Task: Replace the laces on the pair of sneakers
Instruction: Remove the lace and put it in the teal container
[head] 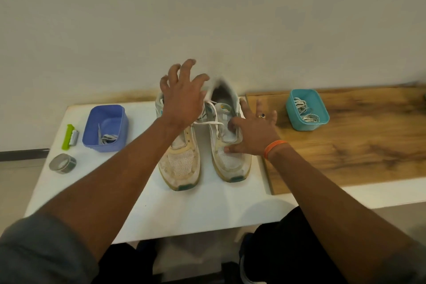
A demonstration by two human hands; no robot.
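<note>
Left hand [182, 97] hovers, fingers spread, over the left sneaker [181, 157]; right hand [251, 131] grips the right sneaker [227, 145] mid-tabletop [207, 210], white lace [211, 122] loose, beige wall [207, 18] behind.

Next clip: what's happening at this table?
A person is working on a pair of worn white sneakers on a white table. The right hand grips the right sneaker's side; the left hand hovers spread above the pair. A white lace is still threaded. The teal tub and blue tub hold laces.
</note>
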